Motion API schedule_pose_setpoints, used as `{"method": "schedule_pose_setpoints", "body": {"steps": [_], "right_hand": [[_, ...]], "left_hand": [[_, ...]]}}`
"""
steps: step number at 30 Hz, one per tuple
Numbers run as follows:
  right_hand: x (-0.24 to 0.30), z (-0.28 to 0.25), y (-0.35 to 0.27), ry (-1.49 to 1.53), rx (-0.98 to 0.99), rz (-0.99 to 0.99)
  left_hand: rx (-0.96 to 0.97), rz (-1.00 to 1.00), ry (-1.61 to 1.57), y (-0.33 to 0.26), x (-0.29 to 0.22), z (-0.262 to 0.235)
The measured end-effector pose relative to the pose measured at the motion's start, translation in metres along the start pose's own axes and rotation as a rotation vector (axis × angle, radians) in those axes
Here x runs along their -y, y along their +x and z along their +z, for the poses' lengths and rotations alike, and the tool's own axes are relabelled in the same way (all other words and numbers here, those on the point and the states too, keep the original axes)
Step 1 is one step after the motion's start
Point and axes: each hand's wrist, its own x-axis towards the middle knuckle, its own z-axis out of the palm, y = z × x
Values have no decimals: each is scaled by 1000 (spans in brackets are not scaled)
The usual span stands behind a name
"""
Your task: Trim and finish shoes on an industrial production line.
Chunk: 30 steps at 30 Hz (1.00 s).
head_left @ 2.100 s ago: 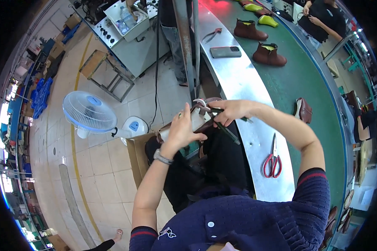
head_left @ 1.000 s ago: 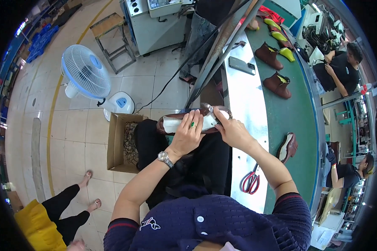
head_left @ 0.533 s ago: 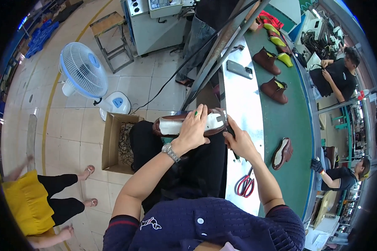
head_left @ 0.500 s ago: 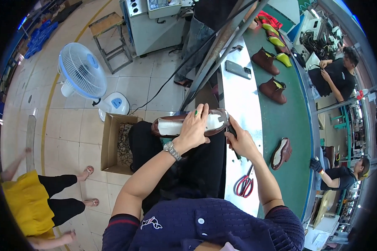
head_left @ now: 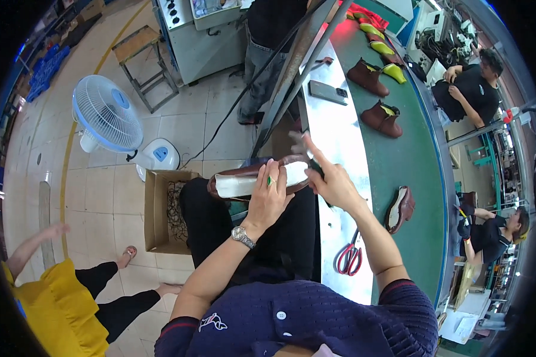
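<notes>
A brown leather shoe lies sole up across my lap, its white bottom showing and its leather edges standing around it. My left hand presses on the white bottom near the middle, its fingers together and holding the shoe in place. In my right hand is a pliers-like tool with a dark handle, its metal head blurred by motion. The head is raised just above the shoe's right end. My fingers wrap around the handle and hide part of it.
Red-handled scissors and a phone lie on the metal ledge to my right. Brown shoes stand on the green belt. Left are an open carton, a fan and a passing person. Co-workers sit beyond the belt.
My right hand has lifted the tool from the shoe's right end, up and to the left. My left hand has shifted slightly down with the shoe. The person in yellow has moved.
</notes>
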Motion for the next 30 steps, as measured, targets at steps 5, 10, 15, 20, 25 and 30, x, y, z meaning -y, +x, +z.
{"method": "schedule_pose_setpoints", "body": {"steps": [5,10,15,20,25,30], "right_hand": [[-8,14,4,-182,63,78],[1,20,4,-75,-46,-54],[6,11,2,-72,183,86],[9,12,-12,400,343,177],[30,28,2,791,623,421],[34,40,-7,402,496,251]], "left_hand": [[-5,59,67,0,4,1],[-16,76,66,2,4,-2],[47,-138,-201,19,20,-32],[250,-188,-352,21,78,-70],[358,-264,-255,25,73,-70],[349,-299,-476,17,67,-85]]}}
